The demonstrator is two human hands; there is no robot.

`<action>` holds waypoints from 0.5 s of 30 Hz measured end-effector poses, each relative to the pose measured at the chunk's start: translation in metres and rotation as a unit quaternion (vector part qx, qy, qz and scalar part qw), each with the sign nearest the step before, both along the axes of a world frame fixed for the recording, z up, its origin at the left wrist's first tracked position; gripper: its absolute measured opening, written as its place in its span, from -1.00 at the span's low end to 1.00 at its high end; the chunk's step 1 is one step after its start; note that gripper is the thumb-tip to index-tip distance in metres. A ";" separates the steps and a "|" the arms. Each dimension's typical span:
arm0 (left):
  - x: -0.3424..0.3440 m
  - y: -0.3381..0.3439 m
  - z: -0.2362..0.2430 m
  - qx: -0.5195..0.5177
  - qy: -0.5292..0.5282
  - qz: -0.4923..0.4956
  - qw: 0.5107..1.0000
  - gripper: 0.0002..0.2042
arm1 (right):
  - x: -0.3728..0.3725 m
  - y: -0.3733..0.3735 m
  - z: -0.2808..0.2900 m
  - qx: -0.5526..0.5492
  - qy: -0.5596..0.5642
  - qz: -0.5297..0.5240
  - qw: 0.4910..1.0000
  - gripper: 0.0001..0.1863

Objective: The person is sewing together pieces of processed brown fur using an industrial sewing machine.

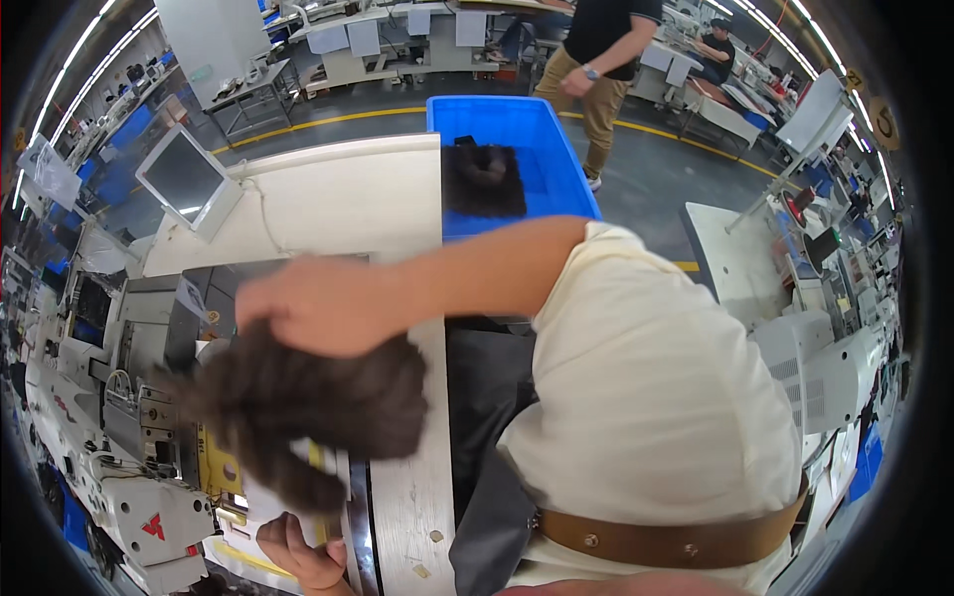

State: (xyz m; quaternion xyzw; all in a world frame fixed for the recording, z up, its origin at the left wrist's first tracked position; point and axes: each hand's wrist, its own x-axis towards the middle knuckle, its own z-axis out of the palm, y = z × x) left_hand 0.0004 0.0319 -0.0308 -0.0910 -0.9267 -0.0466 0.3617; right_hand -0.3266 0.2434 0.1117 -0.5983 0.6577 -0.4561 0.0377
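My right hand [288, 303] grips a dark brown furry piece [328, 407] by its upper part, over the sewing machine's work area at left. The piece is blurred and hides part of a yellow-and-white plate [224, 462]. My left hand [303, 551] is low in the picture, just below the fur, with fingers curled; what they hold, if anything, is unclear. Beside the hands is a white machine head [149, 521]. Dark grey fabric [477, 407] hangs right of the pale table edge [412, 507].
A blue bin [552, 174] with dark furry material [482, 194] stands beyond the table. A screen [184, 179] sits on the white tabletop [348, 189]. A standing person [606, 60] is behind the bin; another [711, 55] sits at a machine. More machines [835, 368] are at right.
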 end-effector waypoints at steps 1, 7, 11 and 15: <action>0.000 0.002 0.002 0.000 -0.014 0.024 1.000 -0.40 | -0.016 0.010 0.013 -0.020 0.031 -0.018 0.999 -0.70; -0.003 -0.002 0.001 0.030 -0.049 0.054 0.997 -0.44 | -0.109 0.106 0.087 0.023 0.196 -0.242 0.950 -0.66; -0.004 0.003 0.019 0.026 -0.031 0.077 0.996 -0.45 | -0.193 0.171 0.088 -0.009 0.186 -0.363 0.913 -0.66; -0.014 0.000 0.005 0.037 -0.058 0.086 0.994 -0.49 | -0.240 0.250 0.067 0.041 0.224 -0.483 0.845 -0.67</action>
